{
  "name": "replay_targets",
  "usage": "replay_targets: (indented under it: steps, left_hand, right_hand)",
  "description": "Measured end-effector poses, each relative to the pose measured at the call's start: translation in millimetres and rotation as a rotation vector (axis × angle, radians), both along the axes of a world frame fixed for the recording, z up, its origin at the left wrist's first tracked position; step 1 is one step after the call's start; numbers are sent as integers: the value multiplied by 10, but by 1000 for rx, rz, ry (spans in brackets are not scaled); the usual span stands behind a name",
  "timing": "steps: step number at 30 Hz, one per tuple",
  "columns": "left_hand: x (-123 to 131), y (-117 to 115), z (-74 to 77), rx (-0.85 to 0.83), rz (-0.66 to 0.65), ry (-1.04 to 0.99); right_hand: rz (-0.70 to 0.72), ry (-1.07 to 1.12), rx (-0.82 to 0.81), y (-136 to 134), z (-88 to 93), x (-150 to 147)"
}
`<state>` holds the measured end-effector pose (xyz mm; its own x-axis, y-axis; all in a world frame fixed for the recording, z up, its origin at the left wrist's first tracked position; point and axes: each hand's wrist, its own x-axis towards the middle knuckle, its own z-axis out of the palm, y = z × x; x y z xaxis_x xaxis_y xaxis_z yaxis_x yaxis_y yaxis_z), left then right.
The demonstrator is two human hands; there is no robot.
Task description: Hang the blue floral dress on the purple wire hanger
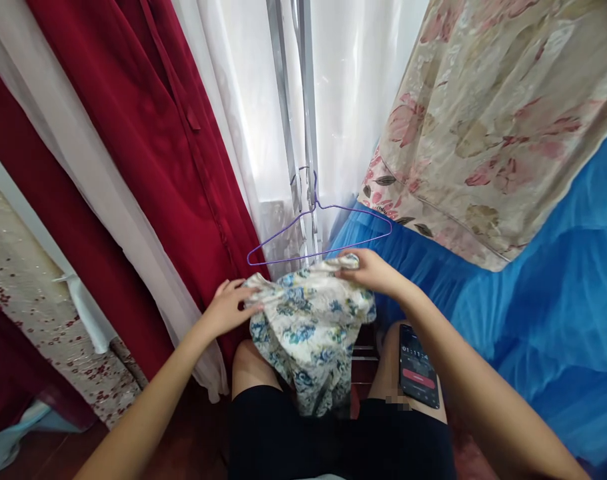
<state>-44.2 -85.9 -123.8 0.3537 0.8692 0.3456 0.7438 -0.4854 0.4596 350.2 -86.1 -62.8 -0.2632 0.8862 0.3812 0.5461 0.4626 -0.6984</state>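
Between my hands a white garment with blue floral print point(303, 320) hangs down over my lap. My left hand point(228, 305) pinches its upper left edge between thumb and fingers. At the upper right edge my right hand point(366, 270) grips a gathered bit of the cloth, fingers closed. Just above the garment hangs a thin purple hanger point(278, 235), its hook at a metal pole and no cloth on it. The kind of garment cannot be made out from its folds.
Metal poles point(283, 87) rise before a white curtain point(341, 87). Red cloth point(133, 133) hangs on the left. To the right hang a beige floral garment point(483, 133) and blue ruffled fabric point(513, 320). A phone point(418, 367) lies on my right thigh.
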Motion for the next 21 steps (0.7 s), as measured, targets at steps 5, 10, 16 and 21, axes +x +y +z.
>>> replay_targets:
  steps: [5,10,16,21]
  left_hand:
    - [-42,353,625,267,82,25]
    - [232,562,904,271,34,68]
    - [749,549,896,449,56,87]
    - [1071,486,912,534,95,-64]
  right_hand:
    - [-189,-107,128,497,-135,-231]
    - [-250,-136,128,476,-269,-272]
    - [-206,-135,115,324,-276,-316]
    - [-152,-71,194,241,-272,-247]
